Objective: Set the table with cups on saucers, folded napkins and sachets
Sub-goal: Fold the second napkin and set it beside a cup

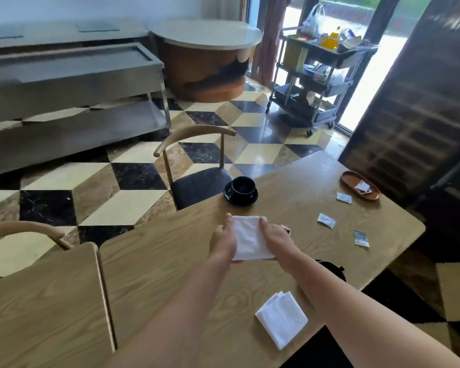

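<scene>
A white folded napkin (pixel 250 239) lies on the wooden table (pixel 170 261), just in front of a black cup on a black saucer (pixel 241 191) at the far edge. My left hand (pixel 223 240) holds its left side and my right hand (pixel 275 236) its right side. A second folded white napkin (pixel 282 316) rests near the front edge. Behind my right forearm a dark object (pixel 332 269), perhaps another cup, is mostly hidden. White sachets (pixel 326 220) (pixel 344 197) and a greenish one (pixel 361 238) are scattered to the right.
A brown oval tray (pixel 351 179) with a sachet in it sits at the table's far right corner. Two wooden chairs (pixel 197 166) (pixel 24 232) stand along the far side. A second table (pixel 45 301) abuts on the left. A loaded trolley (pixel 316 75) stands by the window.
</scene>
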`<control>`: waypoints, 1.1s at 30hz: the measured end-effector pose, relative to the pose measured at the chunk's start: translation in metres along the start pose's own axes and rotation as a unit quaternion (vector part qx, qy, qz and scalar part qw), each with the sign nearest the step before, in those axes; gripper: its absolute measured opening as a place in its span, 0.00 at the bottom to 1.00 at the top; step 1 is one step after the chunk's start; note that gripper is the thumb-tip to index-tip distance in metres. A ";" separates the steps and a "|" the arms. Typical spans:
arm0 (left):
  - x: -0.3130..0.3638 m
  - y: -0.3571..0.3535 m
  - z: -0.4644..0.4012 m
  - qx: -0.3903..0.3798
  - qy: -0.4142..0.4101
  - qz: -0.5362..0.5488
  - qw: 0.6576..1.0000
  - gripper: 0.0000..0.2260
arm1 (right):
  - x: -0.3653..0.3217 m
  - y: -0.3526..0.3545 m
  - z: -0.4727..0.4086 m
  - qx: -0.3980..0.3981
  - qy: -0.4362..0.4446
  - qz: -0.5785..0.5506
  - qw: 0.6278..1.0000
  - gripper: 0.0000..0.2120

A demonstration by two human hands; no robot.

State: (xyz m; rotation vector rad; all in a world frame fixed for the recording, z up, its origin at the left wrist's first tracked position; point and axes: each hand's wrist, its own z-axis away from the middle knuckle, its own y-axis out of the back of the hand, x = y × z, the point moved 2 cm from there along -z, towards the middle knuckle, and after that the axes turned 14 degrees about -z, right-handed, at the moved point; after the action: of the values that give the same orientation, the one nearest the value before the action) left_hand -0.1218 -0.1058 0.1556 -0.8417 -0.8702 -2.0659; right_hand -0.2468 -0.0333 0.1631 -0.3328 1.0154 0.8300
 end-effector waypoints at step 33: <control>0.136 -0.263 -0.355 0.084 -0.037 -0.335 0.938 0.29 | -0.026 0.095 -0.511 -0.022 0.109 0.169 0.979 0.13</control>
State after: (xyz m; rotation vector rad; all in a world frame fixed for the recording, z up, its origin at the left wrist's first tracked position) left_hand -0.5039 -0.3006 -0.0173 -0.5725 -1.5131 -2.4859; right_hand -0.6383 -0.2901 -0.0642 -0.2963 1.2824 1.1424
